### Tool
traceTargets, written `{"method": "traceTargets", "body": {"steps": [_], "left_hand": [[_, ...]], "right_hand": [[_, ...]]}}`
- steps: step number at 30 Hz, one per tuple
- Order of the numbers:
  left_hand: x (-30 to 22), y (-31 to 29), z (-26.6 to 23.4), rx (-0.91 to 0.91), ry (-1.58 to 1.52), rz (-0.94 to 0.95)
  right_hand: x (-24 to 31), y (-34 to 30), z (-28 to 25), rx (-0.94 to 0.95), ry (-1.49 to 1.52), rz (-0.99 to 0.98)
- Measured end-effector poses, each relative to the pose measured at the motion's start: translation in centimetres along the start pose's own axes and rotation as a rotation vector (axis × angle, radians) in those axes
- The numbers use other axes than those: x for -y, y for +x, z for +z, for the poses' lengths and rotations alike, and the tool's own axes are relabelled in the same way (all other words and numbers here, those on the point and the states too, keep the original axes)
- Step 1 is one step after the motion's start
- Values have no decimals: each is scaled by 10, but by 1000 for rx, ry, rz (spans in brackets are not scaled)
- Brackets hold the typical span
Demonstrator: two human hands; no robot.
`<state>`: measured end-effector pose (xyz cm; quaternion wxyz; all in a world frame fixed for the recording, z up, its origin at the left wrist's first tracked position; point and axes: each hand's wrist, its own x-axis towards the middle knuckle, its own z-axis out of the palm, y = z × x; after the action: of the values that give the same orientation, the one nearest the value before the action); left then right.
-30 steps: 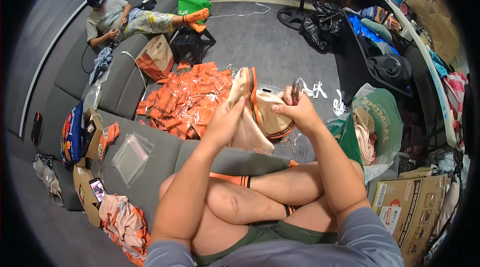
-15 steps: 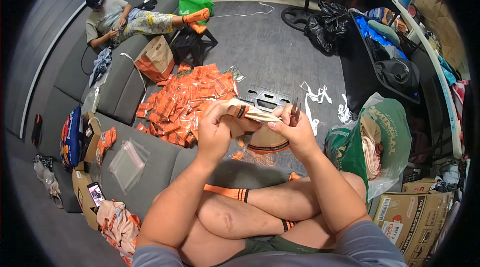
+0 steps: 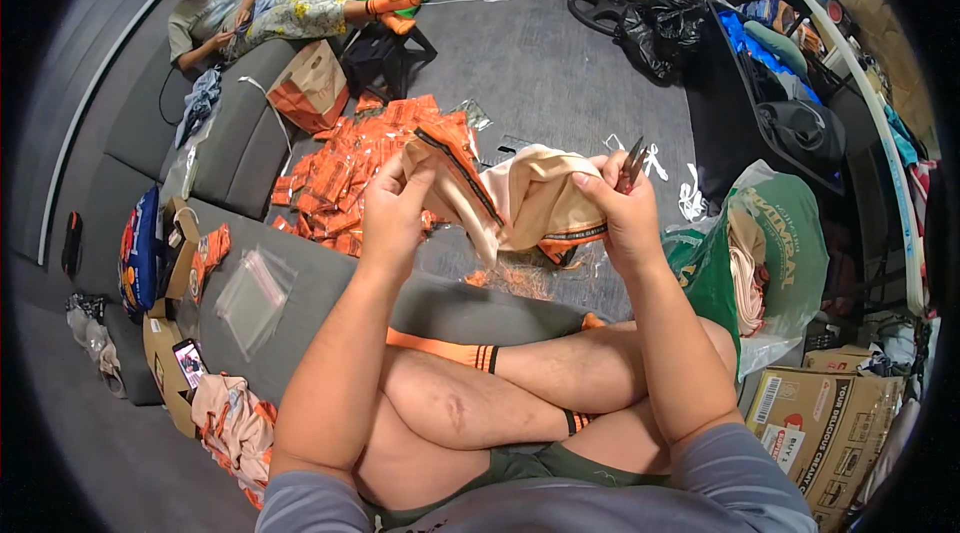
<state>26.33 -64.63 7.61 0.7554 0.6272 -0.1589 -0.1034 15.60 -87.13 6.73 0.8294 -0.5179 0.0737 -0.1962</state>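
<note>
1. The left hand (image 3: 393,211), just past nine o'clock from the middle of the view, is pinching one end of a cream cloth piece (image 3: 550,188) with orange-and-black trim.
2. The right hand (image 3: 627,213), near three o'clock, is gripping the cloth's other end, and is also holding dark thread snips (image 3: 634,161), their points facing twelve o'clock.
3. The cloth is hanging in folds between both hands, around twelve o'clock close to centre, above the person's crossed legs (image 3: 470,403) in the view.
4. A pile of orange packets (image 3: 340,193) is lying at ten o'clock on the gray floor (image 3: 560,63).
5. A green plastic bag (image 3: 790,233), farther out at three o'clock, is holding folded cream fabric (image 3: 745,283); a cardboard box (image 3: 830,433) is sitting at four.
6. Clear plastic sleeves (image 3: 253,303) are lying on the sofa (image 3: 330,303), between eight and nine.
7. Another person (image 3: 215,18) is reclining between ten and eleven, wearing orange socks (image 3: 395,3).
</note>
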Motion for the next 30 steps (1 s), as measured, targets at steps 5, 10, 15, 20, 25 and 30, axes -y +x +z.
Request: {"method": "traceTargets", "body": {"steps": [5, 10, 15, 20, 25, 30], "left_hand": [[-4, 1, 4, -13, -153, -62], [-2, -10, 9, 158, -139, -138], [-3, -22, 26, 256, -105, -152], [-2, -20, 24, 143, -2, -136], [1, -10, 15, 39, -72, -111], [2, -2, 7, 13, -184, -112]], "right_hand": [[-2, 5, -10, -95, -434, -100], [-16, -5, 10, 21, -834, -246], [-36, -23, 25, 367, -189, 226], [-25, -20, 23, 421, -391, 191], [-22, -16, 19, 556, -528, 215], [-26, -20, 25, 579, -573, 263]]}}
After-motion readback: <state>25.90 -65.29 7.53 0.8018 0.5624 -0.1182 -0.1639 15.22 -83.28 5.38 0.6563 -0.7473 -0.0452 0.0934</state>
